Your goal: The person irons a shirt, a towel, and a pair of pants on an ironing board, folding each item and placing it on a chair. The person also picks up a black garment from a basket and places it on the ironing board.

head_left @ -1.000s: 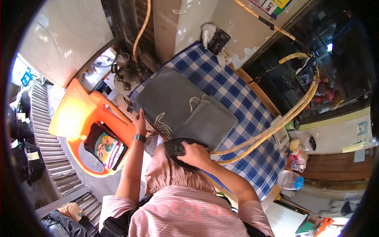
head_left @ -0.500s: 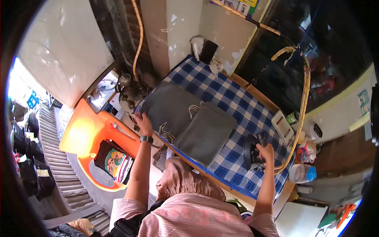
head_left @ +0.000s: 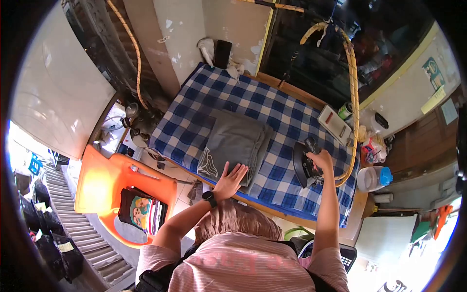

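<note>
Cloth (head_left: 233, 141) lay mid-frame, lower edge beneath the nearer left hand (head_left: 229, 183), fingers apart; rightward, the right hand (head_left: 321, 161) clamped its fingers around the iron (head_left: 301, 168).

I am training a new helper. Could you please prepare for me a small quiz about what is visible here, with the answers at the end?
1. Multiple choice: What does the left hand lie flat on?
A) a glass bottle
B) the folded grey fabric
C) a cardboard box

2. True or false: The right hand grips the handle of the iron.

3. Open: Which pattern and colours does the large cloth under the grey fabric show?

Key:
1. B
2. True
3. Blue and white checks
</note>
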A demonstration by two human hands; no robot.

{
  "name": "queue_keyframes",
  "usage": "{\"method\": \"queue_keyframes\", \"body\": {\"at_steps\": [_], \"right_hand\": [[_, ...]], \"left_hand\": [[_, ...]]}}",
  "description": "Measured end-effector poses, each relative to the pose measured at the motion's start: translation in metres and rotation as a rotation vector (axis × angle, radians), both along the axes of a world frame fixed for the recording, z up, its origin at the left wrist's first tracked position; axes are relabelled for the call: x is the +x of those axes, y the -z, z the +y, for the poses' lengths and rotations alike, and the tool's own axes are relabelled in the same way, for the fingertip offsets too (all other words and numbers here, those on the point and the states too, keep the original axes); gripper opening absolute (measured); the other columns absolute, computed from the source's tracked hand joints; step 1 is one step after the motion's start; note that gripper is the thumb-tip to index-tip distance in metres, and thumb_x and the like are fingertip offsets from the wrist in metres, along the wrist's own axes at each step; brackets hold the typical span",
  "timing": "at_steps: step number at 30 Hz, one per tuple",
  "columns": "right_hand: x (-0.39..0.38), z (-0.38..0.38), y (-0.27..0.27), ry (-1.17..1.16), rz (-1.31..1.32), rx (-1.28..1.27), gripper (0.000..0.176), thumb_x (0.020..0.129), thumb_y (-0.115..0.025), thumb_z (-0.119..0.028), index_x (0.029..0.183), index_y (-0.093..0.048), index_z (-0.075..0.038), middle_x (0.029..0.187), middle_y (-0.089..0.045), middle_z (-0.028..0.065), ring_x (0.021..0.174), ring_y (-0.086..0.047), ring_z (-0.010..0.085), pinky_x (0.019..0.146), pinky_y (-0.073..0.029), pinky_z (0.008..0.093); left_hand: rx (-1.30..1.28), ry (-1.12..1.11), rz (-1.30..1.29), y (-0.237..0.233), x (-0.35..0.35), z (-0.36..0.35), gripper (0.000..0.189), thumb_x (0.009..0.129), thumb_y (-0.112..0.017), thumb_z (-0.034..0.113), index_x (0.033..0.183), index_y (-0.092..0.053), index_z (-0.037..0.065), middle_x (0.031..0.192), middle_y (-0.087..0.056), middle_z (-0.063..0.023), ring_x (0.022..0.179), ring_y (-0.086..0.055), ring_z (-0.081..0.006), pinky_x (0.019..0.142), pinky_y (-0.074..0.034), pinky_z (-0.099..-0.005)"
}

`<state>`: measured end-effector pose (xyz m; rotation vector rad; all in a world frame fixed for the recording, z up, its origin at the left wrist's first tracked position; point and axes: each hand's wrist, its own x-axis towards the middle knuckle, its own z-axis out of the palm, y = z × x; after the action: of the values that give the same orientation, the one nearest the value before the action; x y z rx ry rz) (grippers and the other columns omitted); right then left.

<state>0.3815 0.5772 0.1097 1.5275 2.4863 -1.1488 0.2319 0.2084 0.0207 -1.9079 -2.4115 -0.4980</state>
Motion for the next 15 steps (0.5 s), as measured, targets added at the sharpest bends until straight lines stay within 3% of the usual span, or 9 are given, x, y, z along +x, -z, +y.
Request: {"method": "queue_keyframes", "body": {"at_steps": [5,8,10,12,14,15], "right_hand": [[-0.005,-0.004,-0.006,-0.025,-0.044,-0.001,0.033,0.071,-0.07,-0.029,0.077,-0.06,0.002,0.054,-0.06,0.0073,0.046,-0.062,0.0181,0.05,-0.051,0.0323],[-0.004,-0.001,-0.007,-0.036,0.001,-0.044,0.038,0.072,-0.075,-0.03,0.08,-0.057,0.002,0.054,-0.059,0.0082,0.042,-0.058,0.0183,0.043,-0.047,0.0328],[-0.003,0.005,-0.008,-0.03,0.015,-0.265,0.041,0.073,-0.078,-0.033,0.081,-0.057,0.001,0.056,-0.059,0.0072,0.043,-0.057,0.0166,0.042,-0.047,0.0314],[-0.007,0.0,-0.01,0.013,0.01,-0.245,0.042,0.073,-0.079,-0.034,0.082,-0.058,0.001,0.056,-0.059,0.0066,0.043,-0.057,0.0154,0.041,-0.046,0.0304],[-0.014,-0.019,-0.014,0.058,-0.002,-0.236,0.043,0.073,-0.08,-0.034,0.083,-0.058,0.001,0.057,-0.059,0.0061,0.044,-0.057,0.0143,0.041,-0.046,0.0294],[-0.024,-0.038,-0.02,0.092,-0.031,-0.122,0.042,0.073,-0.08,-0.034,0.083,-0.059,0.001,0.058,-0.059,0.0061,0.044,-0.056,0.0136,0.041,-0.045,0.0289]], "left_hand": [[0.035,0.031,0.062,-0.004,0.005,-0.005,0.07,0.08,-0.067,0.022,0.142,-0.038,0.009,0.146,-0.041,-0.0092,0.135,-0.038,-0.0249,0.116,-0.013,-0.0549],[0.067,0.104,0.029,0.005,0.008,-0.013,0.066,0.083,-0.064,0.027,0.142,-0.04,0.011,0.143,-0.044,-0.0081,0.134,-0.041,-0.0254,0.116,-0.011,-0.0553],[0.164,0.09,-0.217,-0.002,0.004,-0.028,0.062,0.086,-0.062,0.03,0.141,-0.041,0.011,0.147,-0.039,-0.0075,0.138,-0.035,-0.0247,0.117,-0.008,-0.0545],[0.242,-0.008,-0.153,-0.006,-0.008,-0.047,0.058,0.087,-0.063,0.029,0.138,-0.045,0.009,0.144,-0.041,-0.0114,0.133,-0.039,-0.0254,0.113,-0.014,-0.0567],[0.301,-0.617,-0.247,-0.001,-0.022,-0.073,0.048,0.086,-0.064,0.026,0.127,-0.051,0.006,0.134,-0.045,-0.0162,0.123,-0.044,-0.0261,0.106,-0.027,-0.052],[0.296,-0.623,-0.255,0.003,-0.028,-0.085,0.048,0.086,-0.064,0.026,0.127,-0.051,0.006,0.134,-0.045,-0.0162,0.123,-0.044,-0.0261,0.106,-0.027,-0.052]]}}
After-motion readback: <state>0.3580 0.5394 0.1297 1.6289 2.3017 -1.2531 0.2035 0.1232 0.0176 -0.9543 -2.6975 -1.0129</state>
